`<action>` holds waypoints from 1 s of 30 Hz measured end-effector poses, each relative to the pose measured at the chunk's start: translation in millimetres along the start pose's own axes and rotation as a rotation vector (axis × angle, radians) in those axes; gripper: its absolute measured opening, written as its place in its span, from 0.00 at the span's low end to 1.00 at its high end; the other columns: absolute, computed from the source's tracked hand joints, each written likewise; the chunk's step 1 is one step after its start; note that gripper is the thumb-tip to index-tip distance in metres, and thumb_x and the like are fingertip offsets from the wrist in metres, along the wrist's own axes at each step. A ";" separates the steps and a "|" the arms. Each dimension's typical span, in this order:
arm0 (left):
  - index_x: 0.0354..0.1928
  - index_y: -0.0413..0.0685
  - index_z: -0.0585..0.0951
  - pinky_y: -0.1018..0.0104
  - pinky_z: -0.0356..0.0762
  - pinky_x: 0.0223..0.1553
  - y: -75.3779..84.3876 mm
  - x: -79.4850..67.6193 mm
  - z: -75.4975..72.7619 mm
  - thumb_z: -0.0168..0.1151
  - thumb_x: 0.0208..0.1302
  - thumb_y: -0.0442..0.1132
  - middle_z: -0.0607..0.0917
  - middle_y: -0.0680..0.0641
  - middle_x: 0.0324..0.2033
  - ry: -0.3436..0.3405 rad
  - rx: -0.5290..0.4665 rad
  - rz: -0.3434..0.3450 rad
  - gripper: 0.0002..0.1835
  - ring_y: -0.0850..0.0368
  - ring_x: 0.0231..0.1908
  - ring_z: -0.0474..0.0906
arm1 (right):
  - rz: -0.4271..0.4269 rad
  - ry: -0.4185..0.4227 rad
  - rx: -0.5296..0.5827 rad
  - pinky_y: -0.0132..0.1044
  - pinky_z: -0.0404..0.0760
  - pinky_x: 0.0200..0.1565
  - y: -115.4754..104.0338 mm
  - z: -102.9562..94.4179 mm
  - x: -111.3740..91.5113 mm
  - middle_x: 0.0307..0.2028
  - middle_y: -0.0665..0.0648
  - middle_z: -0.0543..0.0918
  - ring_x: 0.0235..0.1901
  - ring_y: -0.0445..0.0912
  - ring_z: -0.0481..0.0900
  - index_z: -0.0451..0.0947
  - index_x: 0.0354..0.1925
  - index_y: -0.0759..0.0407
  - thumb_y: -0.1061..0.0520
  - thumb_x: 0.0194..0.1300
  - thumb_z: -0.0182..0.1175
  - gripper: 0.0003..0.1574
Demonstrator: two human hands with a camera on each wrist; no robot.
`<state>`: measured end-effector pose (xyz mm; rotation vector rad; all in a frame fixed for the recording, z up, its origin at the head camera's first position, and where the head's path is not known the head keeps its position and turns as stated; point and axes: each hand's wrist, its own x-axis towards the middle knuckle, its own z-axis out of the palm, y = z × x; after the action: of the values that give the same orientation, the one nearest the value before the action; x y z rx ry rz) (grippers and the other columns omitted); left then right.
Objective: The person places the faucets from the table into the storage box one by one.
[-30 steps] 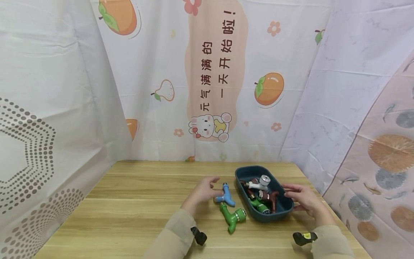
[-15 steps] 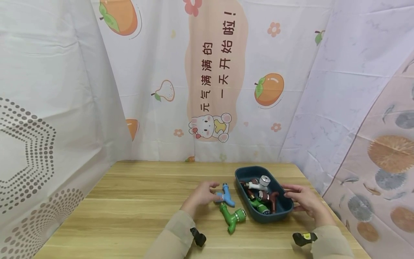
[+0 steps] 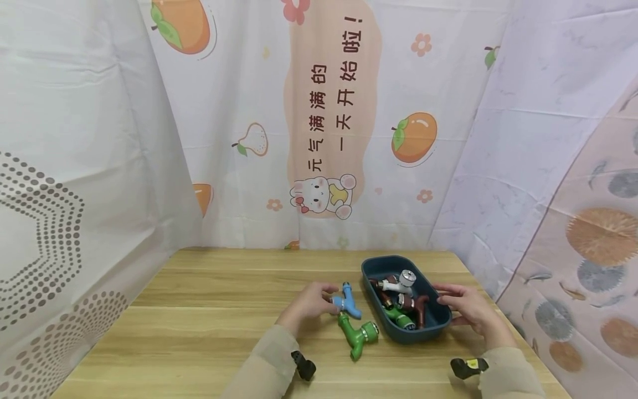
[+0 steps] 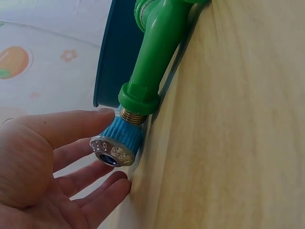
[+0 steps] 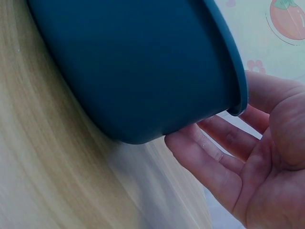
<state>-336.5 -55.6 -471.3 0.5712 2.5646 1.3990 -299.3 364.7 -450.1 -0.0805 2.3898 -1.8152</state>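
A blue plastic tap lies on the wooden table beside the bin. My left hand is at its knob, thumb tip right by the ribbed side and fingers loosely spread behind it. Nearer to me lies a green tap, its brass thread overlapping the blue knob in the left wrist view. On the right stands a dark teal bin holding several taps, among them a white one, a maroon one and a green one. My right hand touches the bin's outer right side with relaxed fingers.
The wooden table extends to the left of the taps. Printed cloth hangs behind it and on both sides. A black strap device sits at my left wrist, another at the right.
My left hand has drawn back slightly left from the blue tap, baring more of its knob. The taps, the bin and my right hand stay in place.
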 end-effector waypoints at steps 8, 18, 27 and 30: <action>0.62 0.43 0.81 0.50 0.79 0.50 -0.1 0.7 0.0 0.76 0.56 0.34 0.82 0.44 0.56 -0.012 0.027 0.018 0.29 0.49 0.51 0.80 | -0.001 -0.009 0.005 0.57 0.86 0.37 -1.7 -0.1 -1.6 0.58 0.70 0.79 0.46 0.51 0.85 0.66 0.70 0.69 0.60 0.72 0.60 0.33; 0.58 0.46 0.84 0.53 0.80 0.46 1.3 0.7 -0.7 0.75 0.59 0.34 0.84 0.49 0.46 -0.015 0.045 0.006 0.23 0.51 0.47 0.81 | 0.002 0.005 0.003 0.56 0.86 0.37 1.0 0.0 0.2 0.58 0.70 0.80 0.46 0.52 0.85 0.66 0.70 0.69 0.60 0.72 0.61 0.33; 0.57 0.44 0.85 0.50 0.81 0.46 0.1 1.5 1.6 0.74 0.60 0.31 0.85 0.49 0.44 -0.008 0.056 0.023 0.21 0.49 0.47 0.81 | 0.000 0.014 -0.003 0.55 0.87 0.35 3.5 -0.2 -0.2 0.58 0.72 0.79 0.44 0.51 0.85 0.65 0.71 0.71 0.61 0.72 0.61 0.34; 0.56 0.44 0.85 0.50 0.81 0.46 -0.4 1.6 1.9 0.73 0.60 0.30 0.85 0.49 0.44 0.000 0.056 0.032 0.21 0.49 0.46 0.81 | 0.002 0.014 0.001 0.55 0.87 0.35 2.6 0.2 -0.2 0.57 0.70 0.80 0.44 0.51 0.85 0.65 0.71 0.71 0.61 0.71 0.61 0.34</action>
<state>-337.4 -53.7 -472.6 0.6236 2.6133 1.3401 -299.0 365.2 -452.7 -0.0657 2.3981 -1.8217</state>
